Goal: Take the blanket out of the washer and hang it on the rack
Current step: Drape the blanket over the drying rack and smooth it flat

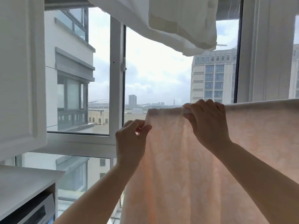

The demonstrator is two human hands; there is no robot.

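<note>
Head view: peach blanket [194,159] draped over a rail hidden beneath its fold. Left hand [131,139] pinches its side edge; right hand [208,122] grips the covered top.

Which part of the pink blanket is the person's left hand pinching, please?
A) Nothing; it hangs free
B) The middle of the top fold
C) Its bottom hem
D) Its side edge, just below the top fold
D: the left hand pinches the blanket at its left side edge just below the fold, while the right hand grips the top.
</note>
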